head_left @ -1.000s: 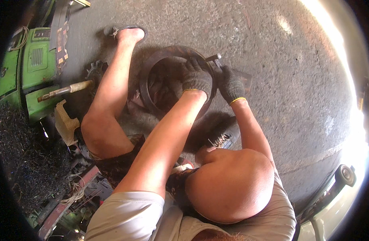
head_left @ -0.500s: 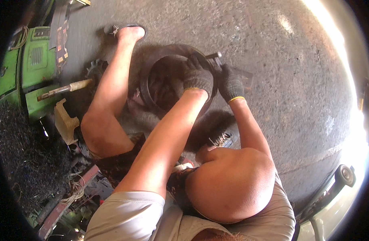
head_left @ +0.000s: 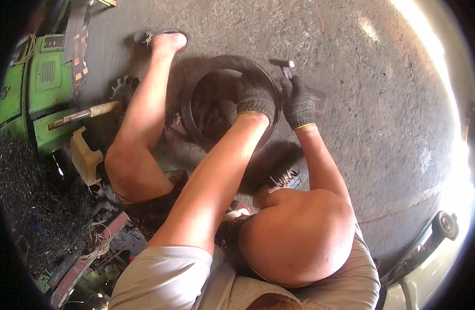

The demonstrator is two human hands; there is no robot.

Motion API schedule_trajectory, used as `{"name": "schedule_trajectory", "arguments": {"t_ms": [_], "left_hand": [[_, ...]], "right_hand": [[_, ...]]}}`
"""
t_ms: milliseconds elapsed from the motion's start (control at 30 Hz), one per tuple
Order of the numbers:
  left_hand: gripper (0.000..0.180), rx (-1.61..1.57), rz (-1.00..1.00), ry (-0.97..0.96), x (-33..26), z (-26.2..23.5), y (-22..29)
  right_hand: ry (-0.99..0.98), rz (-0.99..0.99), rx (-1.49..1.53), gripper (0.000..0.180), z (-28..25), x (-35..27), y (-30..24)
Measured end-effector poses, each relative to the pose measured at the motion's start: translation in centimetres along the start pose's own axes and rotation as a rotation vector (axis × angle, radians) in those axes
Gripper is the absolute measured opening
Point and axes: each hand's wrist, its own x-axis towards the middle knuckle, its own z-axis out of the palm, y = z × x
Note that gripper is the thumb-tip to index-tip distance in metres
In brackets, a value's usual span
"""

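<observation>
A large dark metal ring (head_left: 187,101) stands between my bare lower legs, over the concrete floor. My left hand (head_left: 256,100), in a dark knit glove with a yellow cuff edge, reaches into the opening and grips the ring's right side; the fingertips are lost in shadow. Just right of the ring, my right hand (head_left: 299,107), in a matching glove, is closed around a hammer (head_left: 286,65). The hammer's head sticks up beyond the fingers, apart from the ring and slightly blurred.
Green machinery (head_left: 50,77) stands at the left, with a metal shaft (head_left: 85,114) jutting out. Below it lie a heap of dark metal shavings (head_left: 41,201) and a yellowish bracket (head_left: 86,157). A flat brownish plate (head_left: 318,102) lies beside my right hand. Rough concrete floor (head_left: 382,129) extends rightward.
The hammer's head has moved away from the ring's upper right rim, slightly up and right, as my right hand tilted. My left hand stays at the ring, which has barely shifted.
</observation>
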Motion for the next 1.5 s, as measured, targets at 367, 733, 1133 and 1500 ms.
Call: {"name": "schedule_trajectory", "arguments": {"t_ms": [367,733,1133,1500], "left_hand": [[0.058,0.042,-0.061,-0.067,-0.1,-0.8,0.2],[0.057,-0.015,0.044,-0.016,0.1,0.2,-0.2],[0.064,0.246,0.008,-0.06,0.1,1.9,-0.3],[0.06,0.159,0.041,0.071,-0.3,2.0,-0.3]], "right_hand": [[-0.086,-0.012,-0.008,0.044,-1.7,2.1,-2.0],[-0.039,-0.353,-0.061,0.047,0.3,4.7,0.3],[0.166,0.028,0.333,0.039,-0.6,-3.4,1.0],[0.087,0.084,0.249,0.049,0.5,-2.2,0.2]]}}
